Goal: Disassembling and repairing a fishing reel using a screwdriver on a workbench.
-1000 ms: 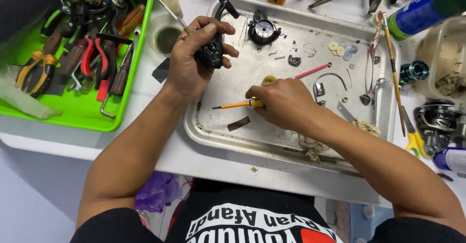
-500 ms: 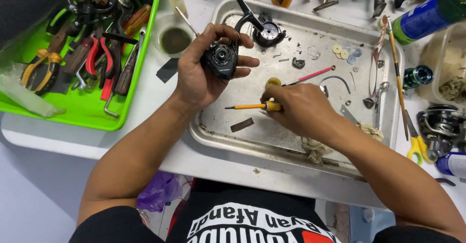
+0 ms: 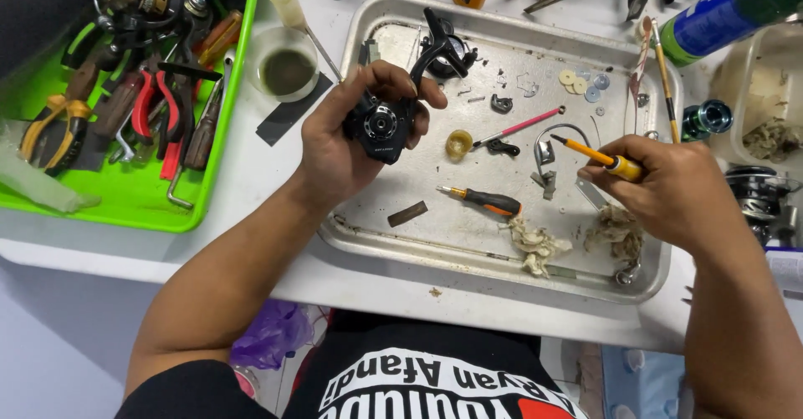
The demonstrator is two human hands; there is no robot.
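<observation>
Hands sat over the metal tray (image 3: 368,243) in the head view, and I noted what had shifted. A second earlier my right hand (image 3: 669,189) pressed an orange-handled screwdriver (image 3: 493,203) onto the tray floor; now that tool lay loose there, and the fingers pinched a yellow-handled screwdriver (image 3: 598,158) out to the right instead. My left hand (image 3: 351,147) had lifted slightly, clenched around the black reel body (image 3: 381,125) above the tray's left part. A tool swap, I judged.
</observation>
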